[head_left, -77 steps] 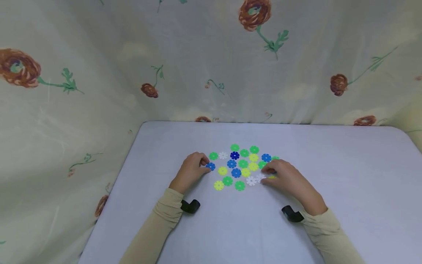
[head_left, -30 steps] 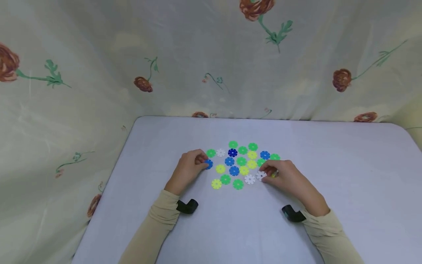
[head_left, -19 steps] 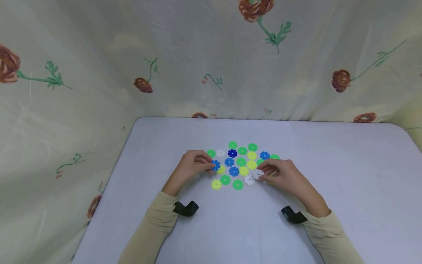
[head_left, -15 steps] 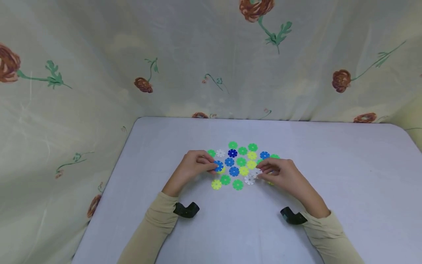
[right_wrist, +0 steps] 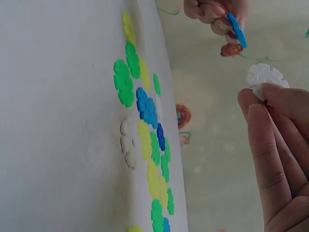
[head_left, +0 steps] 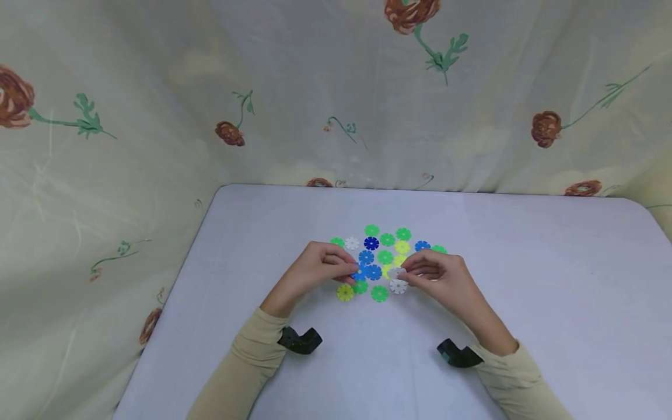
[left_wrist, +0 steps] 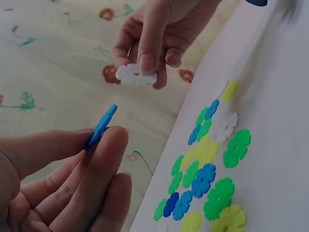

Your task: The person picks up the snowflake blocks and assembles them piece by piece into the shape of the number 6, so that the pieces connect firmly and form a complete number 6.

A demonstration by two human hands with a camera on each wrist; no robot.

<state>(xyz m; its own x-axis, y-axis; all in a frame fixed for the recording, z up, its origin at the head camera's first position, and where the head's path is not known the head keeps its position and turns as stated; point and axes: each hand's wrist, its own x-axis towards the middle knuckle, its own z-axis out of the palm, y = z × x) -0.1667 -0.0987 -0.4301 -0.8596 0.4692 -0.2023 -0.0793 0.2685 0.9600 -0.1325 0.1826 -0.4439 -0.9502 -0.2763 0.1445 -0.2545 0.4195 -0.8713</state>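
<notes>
Between thumb and fingertips, my left hand [head_left: 322, 269] pinches a blue notched plastic disc [left_wrist: 101, 126], the flower-shaped interlocking kind. My right hand [head_left: 441, 277] pinches a white notched disc [right_wrist: 265, 76] in the same way. Both discs are raised above the table and face each other with a gap between them. Below them lie several flat discs: green ones [head_left: 379, 293], yellow ones [head_left: 345, 293], blue ones [head_left: 373, 272], a dark blue one [head_left: 371, 243] and white ones [head_left: 398, 286]. Some discs are partly hidden behind the hands in the head view.
The discs lie on a white-covered table [head_left: 551, 280]. A pale curtain [head_left: 294, 116] with brown flowers hangs along its back and left side. Each wrist carries a black camera mount, the left one [head_left: 301, 340] and the right one [head_left: 459, 353].
Both discs have been lifted from the table, blue in the left hand and white in the right. The hands have moved inward, bringing the two discs closer together.
</notes>
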